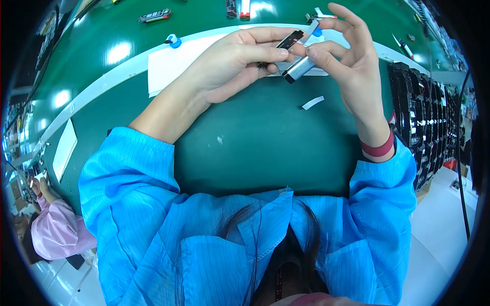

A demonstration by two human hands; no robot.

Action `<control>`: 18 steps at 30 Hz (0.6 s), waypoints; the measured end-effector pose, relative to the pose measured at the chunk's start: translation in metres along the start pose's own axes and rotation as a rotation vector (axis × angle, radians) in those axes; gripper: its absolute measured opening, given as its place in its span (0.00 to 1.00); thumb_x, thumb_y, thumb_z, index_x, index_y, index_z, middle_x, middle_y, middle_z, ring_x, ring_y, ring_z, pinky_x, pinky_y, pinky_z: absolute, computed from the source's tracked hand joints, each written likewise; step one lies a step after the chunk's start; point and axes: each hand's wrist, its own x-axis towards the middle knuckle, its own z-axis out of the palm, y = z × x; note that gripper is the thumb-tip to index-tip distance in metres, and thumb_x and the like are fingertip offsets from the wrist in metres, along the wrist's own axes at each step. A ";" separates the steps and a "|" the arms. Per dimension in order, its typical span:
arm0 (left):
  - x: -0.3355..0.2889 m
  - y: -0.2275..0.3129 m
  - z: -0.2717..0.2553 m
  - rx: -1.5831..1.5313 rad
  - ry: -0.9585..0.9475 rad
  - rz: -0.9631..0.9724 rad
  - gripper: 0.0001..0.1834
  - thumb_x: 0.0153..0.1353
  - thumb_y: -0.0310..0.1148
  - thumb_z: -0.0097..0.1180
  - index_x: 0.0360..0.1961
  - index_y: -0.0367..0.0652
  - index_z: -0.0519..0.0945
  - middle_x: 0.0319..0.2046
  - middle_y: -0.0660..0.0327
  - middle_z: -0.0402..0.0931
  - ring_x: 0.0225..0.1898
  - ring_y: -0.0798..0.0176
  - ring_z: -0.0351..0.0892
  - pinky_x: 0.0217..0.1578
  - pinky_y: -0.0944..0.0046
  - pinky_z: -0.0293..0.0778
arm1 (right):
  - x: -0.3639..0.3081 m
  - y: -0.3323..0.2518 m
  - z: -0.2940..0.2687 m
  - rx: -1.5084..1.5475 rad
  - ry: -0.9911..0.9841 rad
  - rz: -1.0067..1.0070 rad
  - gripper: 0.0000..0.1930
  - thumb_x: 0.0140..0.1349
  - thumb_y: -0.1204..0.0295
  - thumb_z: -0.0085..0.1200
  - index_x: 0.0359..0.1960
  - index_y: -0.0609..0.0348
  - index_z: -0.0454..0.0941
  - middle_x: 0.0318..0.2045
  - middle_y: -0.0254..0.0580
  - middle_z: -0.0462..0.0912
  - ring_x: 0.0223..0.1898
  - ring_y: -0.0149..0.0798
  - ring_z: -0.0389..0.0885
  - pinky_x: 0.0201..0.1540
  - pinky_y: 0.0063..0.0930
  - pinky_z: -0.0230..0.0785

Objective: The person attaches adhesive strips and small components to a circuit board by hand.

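Observation:
My left hand [237, 57] is closed on a small black circuit board [290, 43], held between thumb and fingers above the far part of the green mat. Close beside it is a silver cylinder [300, 68] with a black end, tilted. My right hand [352, 64] has its thumb and a finger at the cylinder's upper end, its other fingers raised and spread. A thin grey strip [312, 29] stands up between the two hands; what it is fixed to is hidden by the fingers. A short white strip [313, 102] lies on the mat below them.
White paper [166, 69] lies under my hands, near a small blue-and-white bottle [174, 41]. Small assemblies [154, 16] sit on the green table beyond. Black trays [423, 122] are stacked at the right. A person in a pink sleeve [61, 229] works at the left.

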 end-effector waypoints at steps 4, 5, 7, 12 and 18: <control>-0.001 0.000 0.004 0.039 0.129 -0.025 0.19 0.56 0.29 0.50 0.50 0.37 0.70 0.42 0.60 0.73 0.42 0.73 0.70 0.36 0.74 0.65 | -0.007 0.010 0.006 -0.162 0.002 -0.215 0.32 0.47 0.88 0.52 0.55 0.62 0.53 0.42 0.41 0.61 0.35 0.29 0.73 0.33 0.14 0.70; -0.002 0.001 0.001 0.097 0.171 -0.048 0.17 0.56 0.29 0.51 0.48 0.38 0.72 0.41 0.60 0.74 0.41 0.73 0.71 0.35 0.76 0.65 | -0.007 0.008 0.008 -0.159 -0.001 -0.212 0.32 0.47 0.88 0.52 0.55 0.62 0.53 0.42 0.41 0.61 0.35 0.29 0.73 0.33 0.14 0.70; -0.002 0.003 -0.002 0.150 0.208 -0.085 0.16 0.56 0.29 0.52 0.46 0.38 0.73 0.40 0.60 0.74 0.39 0.73 0.72 0.33 0.77 0.66 | -0.007 0.005 0.014 -0.304 0.051 -0.237 0.33 0.47 0.88 0.52 0.55 0.62 0.52 0.43 0.42 0.59 0.34 0.28 0.72 0.34 0.13 0.70; -0.001 0.006 -0.012 0.081 0.140 -0.119 0.15 0.57 0.29 0.51 0.45 0.37 0.73 0.39 0.58 0.75 0.36 0.71 0.75 0.37 0.77 0.71 | 0.003 0.021 0.003 -0.453 0.150 -0.446 0.22 0.48 0.84 0.55 0.47 0.64 0.65 0.34 0.39 0.69 0.32 0.27 0.72 0.34 0.17 0.68; -0.001 0.002 -0.009 -0.039 0.225 -0.129 0.15 0.58 0.29 0.48 0.46 0.32 0.72 0.44 0.53 0.72 0.43 0.64 0.75 0.46 0.70 0.71 | 0.008 0.010 -0.025 -0.839 0.116 -0.578 0.20 0.49 0.79 0.57 0.46 0.63 0.66 0.30 0.35 0.74 0.31 0.26 0.73 0.31 0.16 0.67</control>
